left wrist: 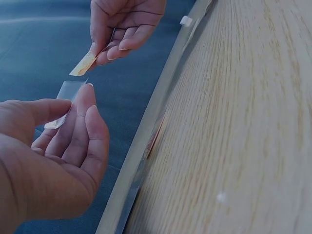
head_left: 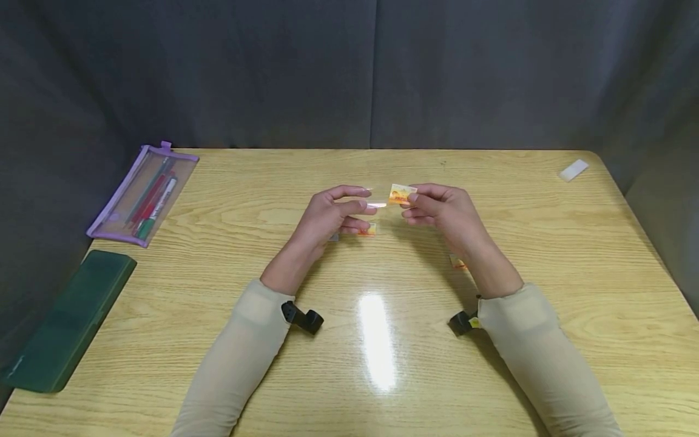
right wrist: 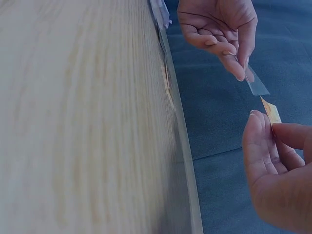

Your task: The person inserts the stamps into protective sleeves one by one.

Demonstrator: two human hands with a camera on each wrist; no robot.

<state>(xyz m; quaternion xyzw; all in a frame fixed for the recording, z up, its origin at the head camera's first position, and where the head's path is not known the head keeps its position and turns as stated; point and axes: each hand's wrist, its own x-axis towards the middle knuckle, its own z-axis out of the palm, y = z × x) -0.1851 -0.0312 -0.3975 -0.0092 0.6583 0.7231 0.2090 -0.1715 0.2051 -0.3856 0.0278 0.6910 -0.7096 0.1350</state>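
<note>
Plastic piece [left wrist: 71, 89], clear: pinched in left hand [head_left: 334, 213], above table [head_left: 246, 243]. Card [head_left: 400, 195], orange: pinched in right hand [head_left: 446, 209], just beside it. Second card [head_left: 372, 229]: on table, partly behind left hand.

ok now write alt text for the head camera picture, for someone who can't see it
A person's right hand pinches a small orange card beside a clear plastic piece in their left hand, above a wooden table. On the table's left side lie a see-through pen pouch and a dark green case.
</note>
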